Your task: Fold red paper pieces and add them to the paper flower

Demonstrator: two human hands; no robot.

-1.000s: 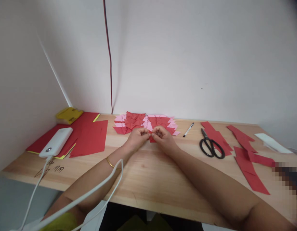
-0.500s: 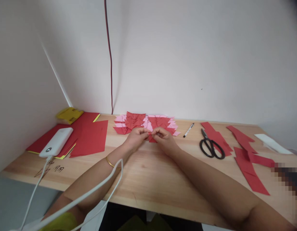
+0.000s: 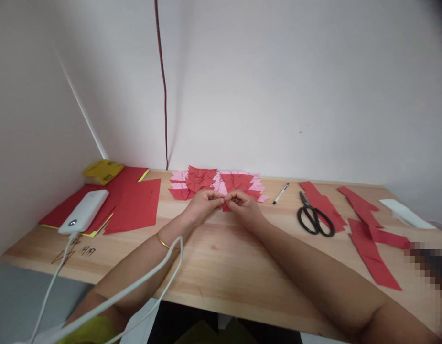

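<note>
Okay, clock centered on the hands: red paper strip (image 3: 376, 258) closest in, around 4. Black scissors (image 3: 308, 204) lay a bit past 3. Dead center, left hand (image 3: 202, 206) and right hand (image 3: 244, 205) both had a narrow fingertip pinch on a small red paper piece (image 3: 226, 208). Pen (image 3: 281, 193) just before 3, pleated red-and-pink papers (image 3: 237, 180) right behind at 12.

A small piece of plain red paper (image 3: 226, 207) sits pinched between the fingertips of the left hand (image 3: 205, 205) and the right hand (image 3: 243, 205); I can see only a narrow red patch below them, the rest hidden by fingers; it is over the middle of the wooden tabletop (image 3: 224, 263), its folds too small to make out.
</note>
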